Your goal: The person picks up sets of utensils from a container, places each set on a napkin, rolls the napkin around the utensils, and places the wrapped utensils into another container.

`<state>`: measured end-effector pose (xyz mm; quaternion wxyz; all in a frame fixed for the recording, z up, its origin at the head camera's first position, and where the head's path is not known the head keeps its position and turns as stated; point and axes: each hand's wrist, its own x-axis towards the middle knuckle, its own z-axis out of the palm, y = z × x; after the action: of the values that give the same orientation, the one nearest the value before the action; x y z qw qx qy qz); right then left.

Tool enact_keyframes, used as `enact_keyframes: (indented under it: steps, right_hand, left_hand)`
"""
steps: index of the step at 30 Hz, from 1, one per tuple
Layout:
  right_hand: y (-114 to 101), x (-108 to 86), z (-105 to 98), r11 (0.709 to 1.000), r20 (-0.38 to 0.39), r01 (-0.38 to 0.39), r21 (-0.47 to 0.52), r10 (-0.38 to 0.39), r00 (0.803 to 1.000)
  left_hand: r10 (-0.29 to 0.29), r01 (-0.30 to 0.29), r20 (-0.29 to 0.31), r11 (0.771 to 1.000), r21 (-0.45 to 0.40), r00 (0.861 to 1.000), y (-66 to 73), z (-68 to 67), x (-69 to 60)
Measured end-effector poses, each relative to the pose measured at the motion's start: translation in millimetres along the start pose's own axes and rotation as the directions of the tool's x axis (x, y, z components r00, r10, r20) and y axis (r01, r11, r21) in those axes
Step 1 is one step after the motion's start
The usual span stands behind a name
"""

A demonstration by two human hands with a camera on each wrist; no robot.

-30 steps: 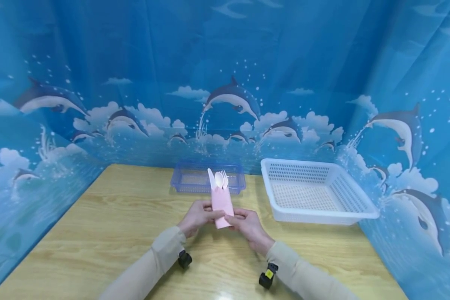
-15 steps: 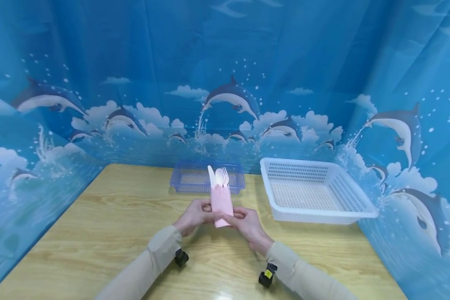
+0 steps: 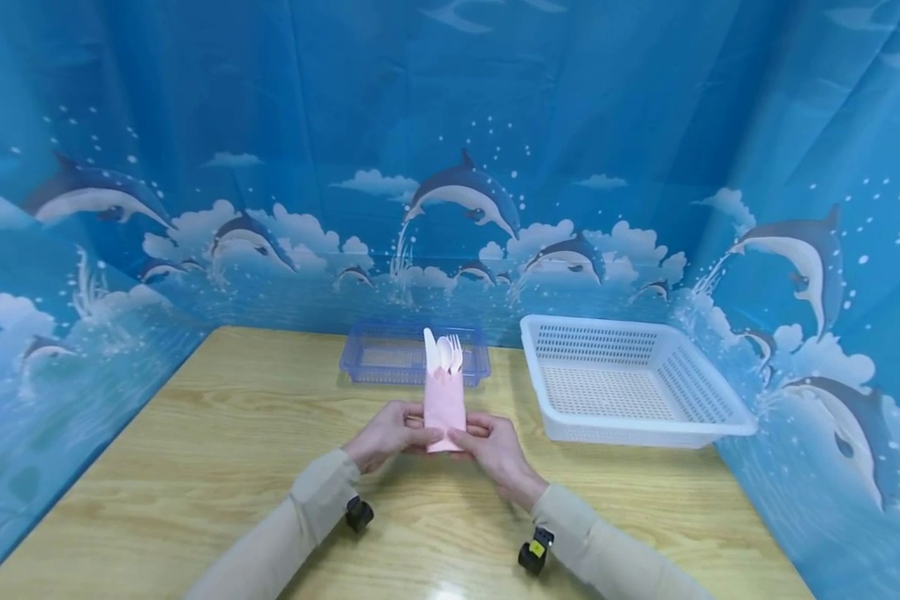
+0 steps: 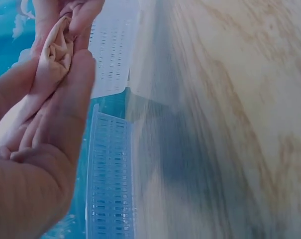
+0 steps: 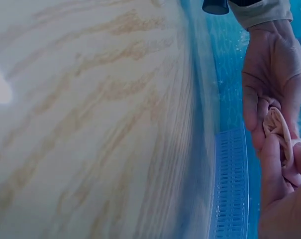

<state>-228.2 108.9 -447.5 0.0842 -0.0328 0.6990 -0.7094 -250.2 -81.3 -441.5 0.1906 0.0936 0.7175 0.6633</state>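
A pink napkin (image 3: 445,404), folded into a narrow pouch, is held above the table between both hands. Out of its top stick a white knife (image 3: 431,348), a white spoon (image 3: 445,353) and a white fork (image 3: 456,354). My left hand (image 3: 390,433) grips the lower left edge, thumb in front and fingers behind. On the lower right edge my right hand (image 3: 498,454) pinches in the same way. Both wrist views show the gathered bottom end of the napkin (image 4: 58,52) between the hands; the cutlery's handles are hidden inside it.
Behind the napkin stands a blue-violet plastic basket (image 3: 360,367) at the table's back edge. To its right is a larger white basket (image 3: 607,429) with perforated walls. A dolphin-print curtain (image 3: 450,125) encloses the wooden table (image 3: 195,450) at the back and sides.
The napkin with its cutlery has turned from a slight leftward lean to nearly upright, and the cutlery tips have shifted slightly right. Both hands keep their hold.
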Motion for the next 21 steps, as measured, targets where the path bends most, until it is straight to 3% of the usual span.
enact_keyframes:
  steps: [3, 8, 12, 16, 21]
  right_hand:
    - [0, -0.8, 0, 1.0, 0.013, -0.004, 0.007, 0.004, 1.0]
    - [1, -1.2, 2, 1.0, 0.027, -0.002, -0.002, 0.002, 1.0]
    - [3, -0.2, 4, 1.0, 0.019, 0.019, 0.018, -0.019, 1.0]
    - [3, -0.2, 3, 0.999, 0.02, 0.031, 0.014, -0.031, 0.999]
    - [3, -3.2, 2, 0.999, 0.028, 0.023, -0.03, -0.022, 0.999]
  left_hand:
    - [0.005, -0.007, -0.05, 1.0, -0.024, 0.999, 0.5, 0.5, 3.8]
    - [0.044, -0.071, -0.172, 0.985, -0.155, 0.984, 6.1, 2.0, 11.7]
    - [0.055, -0.099, -0.218, 0.976, -0.196, 0.974, 8.7, 2.9, 14.8]
    - [0.047, -0.095, -0.218, 0.972, -0.215, 0.975, 8.5, 3.2, 15.1]
    - [0.015, -0.05, -0.163, 0.975, -0.217, 0.986, 7.7, 3.1, 14.9]
